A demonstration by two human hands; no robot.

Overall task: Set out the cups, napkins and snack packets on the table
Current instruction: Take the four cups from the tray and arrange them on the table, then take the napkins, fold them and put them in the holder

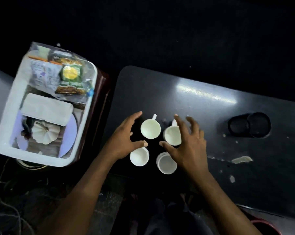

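Several white cups stand close together on the dark table (211, 116): a far-left cup (150, 129), a far-right cup (172, 135), a near-left cup (139, 156) and a near-right cup (166, 163). My left hand (126, 139) hovers over the left pair with fingers spread, holding nothing. My right hand (189, 143) is spread over the right pair and partly hides them. A white tray (6, 119) at the left holds a stack of white napkins (46, 108) and snack packets (71, 78) in clear wrapping.
The tray rests on a dark brown stool (99, 99) beside the table. Two black rings (249, 125) lie on the table's right part. Chipped pale patches (242, 159) mark the tabletop. A red-rimmed object (265, 225) sits at the bottom right.
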